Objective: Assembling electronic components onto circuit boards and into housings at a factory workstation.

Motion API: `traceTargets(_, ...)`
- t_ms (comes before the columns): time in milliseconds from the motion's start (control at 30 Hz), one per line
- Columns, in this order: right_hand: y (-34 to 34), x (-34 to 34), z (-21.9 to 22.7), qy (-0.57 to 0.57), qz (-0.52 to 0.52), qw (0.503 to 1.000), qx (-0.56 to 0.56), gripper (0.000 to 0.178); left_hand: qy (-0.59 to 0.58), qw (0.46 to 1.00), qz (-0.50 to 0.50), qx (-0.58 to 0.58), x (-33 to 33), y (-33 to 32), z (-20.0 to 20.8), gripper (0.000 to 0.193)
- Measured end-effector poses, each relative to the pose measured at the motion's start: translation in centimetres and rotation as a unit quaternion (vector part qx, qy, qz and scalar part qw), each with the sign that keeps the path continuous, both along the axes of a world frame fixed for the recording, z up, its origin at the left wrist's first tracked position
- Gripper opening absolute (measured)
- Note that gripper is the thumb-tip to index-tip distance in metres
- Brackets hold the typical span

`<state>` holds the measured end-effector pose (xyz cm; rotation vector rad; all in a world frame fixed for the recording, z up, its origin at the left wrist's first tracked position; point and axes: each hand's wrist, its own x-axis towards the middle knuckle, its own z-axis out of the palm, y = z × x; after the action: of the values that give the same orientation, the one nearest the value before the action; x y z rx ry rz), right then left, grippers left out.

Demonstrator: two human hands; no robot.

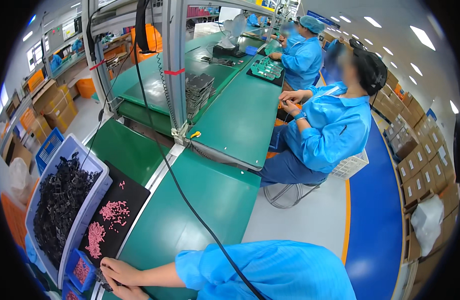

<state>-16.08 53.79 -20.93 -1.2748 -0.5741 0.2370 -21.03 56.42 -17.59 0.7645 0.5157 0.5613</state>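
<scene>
At the lower left, my right hand (121, 272) has its fingers closed on a small black plastic part (104, 281). Just below it, my left hand (129, 293) is partly cut off by the picture's edge, its fingers bent against the same part. The part's shape is mostly hidden by the fingers. Beyond my hands, small pink pieces (95, 240) lie in two loose heaps on a black mat (124, 182). Beside the mat, a pale blue-grey bin (101, 186) holds a tangled pile of black plastic parts (65, 207). A small blue tray (70, 272) holding pink pieces stands next to my hands.
A black cable (182, 192) hangs across the view above the green worktop (195, 200). A metal post (174, 65) rises farther along, near stacked dark parts (199, 92). Two co-workers (335, 130) in blue sit along the line. Cartons (420, 165) are stacked at right.
</scene>
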Motion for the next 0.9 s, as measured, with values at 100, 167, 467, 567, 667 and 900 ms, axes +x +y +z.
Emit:
traceTargets(100,-0.1,-0.2,0.4,0.014,0.002,1.000,-0.003,0.024,0.028,0.998,0.006,0.059,-0.2,-0.6,1.2,0.024)
traceTargets(167,0.0,-0.3,0.3,0.015,0.005,1.000,-0.006,0.024,0.024,0.997,0.057,0.034,0.0,-1.5,2.1,0.024)
traceTargets(467,-0.4,-0.8,0.3,0.027,0.005,1.000,-0.009,0.024,0.066,0.963,0.006,0.261,-1.2,-1.1,0.4,0.028)
traceTargets(567,-0.3,-0.8,0.3,0.029,0.002,1.000,-0.006,0.023,0.026,0.987,-0.010,0.156,-1.3,-0.3,-0.2,0.027)
traceTargets(667,-0.1,-1.0,0.4,0.035,0.004,0.999,-0.006,0.022,0.023,0.997,-0.008,0.079,-1.3,-0.1,-0.1,0.027)
traceTargets(900,-0.9,-0.4,1.1,0.027,-0.006,0.999,-0.017,0.021,-0.073,0.971,-0.048,0.222,-0.4,0.4,-0.7,0.026)
